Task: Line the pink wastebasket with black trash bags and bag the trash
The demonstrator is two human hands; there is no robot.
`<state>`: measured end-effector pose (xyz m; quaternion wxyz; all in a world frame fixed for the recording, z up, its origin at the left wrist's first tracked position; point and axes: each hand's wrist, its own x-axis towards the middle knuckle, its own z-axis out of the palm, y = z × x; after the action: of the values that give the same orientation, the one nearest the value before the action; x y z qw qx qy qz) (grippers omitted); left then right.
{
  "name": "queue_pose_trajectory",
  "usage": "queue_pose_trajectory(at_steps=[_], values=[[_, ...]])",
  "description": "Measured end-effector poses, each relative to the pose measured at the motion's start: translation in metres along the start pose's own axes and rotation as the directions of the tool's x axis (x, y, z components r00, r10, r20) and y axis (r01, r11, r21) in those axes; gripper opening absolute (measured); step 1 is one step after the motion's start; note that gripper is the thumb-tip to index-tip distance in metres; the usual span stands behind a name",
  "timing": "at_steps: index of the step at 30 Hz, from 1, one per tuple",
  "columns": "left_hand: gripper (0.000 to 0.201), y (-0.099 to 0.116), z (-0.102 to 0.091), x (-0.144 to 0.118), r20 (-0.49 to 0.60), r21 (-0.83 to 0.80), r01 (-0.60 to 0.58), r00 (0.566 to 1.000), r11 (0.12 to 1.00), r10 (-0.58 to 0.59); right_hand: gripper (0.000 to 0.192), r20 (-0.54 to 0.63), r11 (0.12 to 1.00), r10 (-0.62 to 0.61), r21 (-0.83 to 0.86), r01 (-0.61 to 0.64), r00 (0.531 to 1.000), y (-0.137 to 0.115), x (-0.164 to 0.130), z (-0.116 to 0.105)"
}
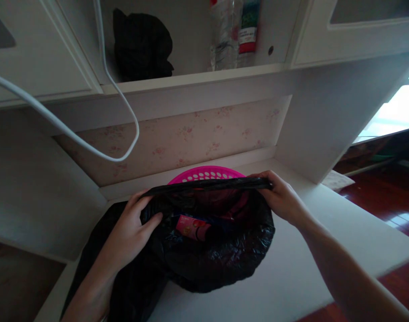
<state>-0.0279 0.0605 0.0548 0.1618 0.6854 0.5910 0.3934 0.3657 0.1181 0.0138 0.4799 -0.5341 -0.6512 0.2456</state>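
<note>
1. Black plastic bag (204, 255) on white desk (291, 286), low centre of view, mouth pulled wide open between both hands.
2. Left hand (130, 232) at bag's left rim, fingers curled over the edge, thumb inside the opening; closed on the plastic.
3. Right hand (281, 197) at bag's right rim, pinching the top edge, fingers wrapped tight around the film.
4. Far rim of bag stretched taut in a straight line from hand to hand.
5. Pink basket (207, 173) just behind that taut rim, touching or nearly touching the bag; only its perforated upper wall visible.
6. Pink packet (191, 226) inside the bag, near left hand's fingertips; other contents dark, unreadable.
7. Bag's body slumped toward the near desk edge, extra plastic trailing under left forearm.
8. Above: shelf with dark bundle (142, 44), plastic bottles (234, 33); white cable (90, 116) looping down at left.
</note>
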Motion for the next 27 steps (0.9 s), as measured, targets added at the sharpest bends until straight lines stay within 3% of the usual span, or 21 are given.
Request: queue_pose_trajectory(at_steps=[6, 13, 17, 19, 22, 24, 25, 27], values=[[0.061, 0.002, -0.001, -0.003, 0.090, -0.092, 0.226, 0.972, 0.970, -0.218, 0.023, 0.005, 1.000, -0.006, 0.027, 0.006, 1.000, -0.001, -0.002, 0.002], [0.056, -0.004, -0.004, -0.005, 0.002, -0.025, 0.130, 0.991, 0.991, -0.130, 0.023, -0.016, 0.998, 0.005, 0.068, -0.004, 1.000, 0.000, -0.001, 0.002], [0.054, -0.008, -0.010, -0.019, 0.027, -0.124, 0.211, 0.978, 0.970, -0.209, 0.023, -0.032, 0.986, 0.084, 0.148, -0.079, 0.996, -0.004, -0.002, 0.000], [0.056, -0.010, -0.013, -0.026, 0.107, -0.300, 0.326, 0.945, 0.897, -0.308, 0.024, -0.012, 0.964, 0.169, 0.210, -0.163, 0.986, -0.007, -0.002, -0.001], [0.062, -0.011, -0.013, -0.030, 0.255, -0.547, 0.543, 0.833, 0.637, -0.491, 0.024, 0.061, 0.929, 0.249, 0.268, -0.256, 0.967, -0.007, 0.001, 0.001], [0.061, -0.011, -0.008, -0.026, 0.294, -0.614, 0.607, 0.769, 0.505, -0.567, 0.022, 0.108, 0.928, 0.242, 0.263, -0.262, 0.964, -0.006, 0.006, 0.004], [0.057, -0.011, -0.005, -0.023, 0.282, -0.616, 0.606, 0.766, 0.503, -0.578, 0.020, 0.127, 0.934, 0.228, 0.252, -0.253, 0.965, -0.005, 0.009, 0.007], [0.049, -0.010, 0.002, -0.015, 0.225, -0.572, 0.565, 0.806, 0.595, -0.548, 0.019, 0.138, 0.956, 0.173, 0.214, -0.200, 0.975, -0.003, 0.015, 0.011]])
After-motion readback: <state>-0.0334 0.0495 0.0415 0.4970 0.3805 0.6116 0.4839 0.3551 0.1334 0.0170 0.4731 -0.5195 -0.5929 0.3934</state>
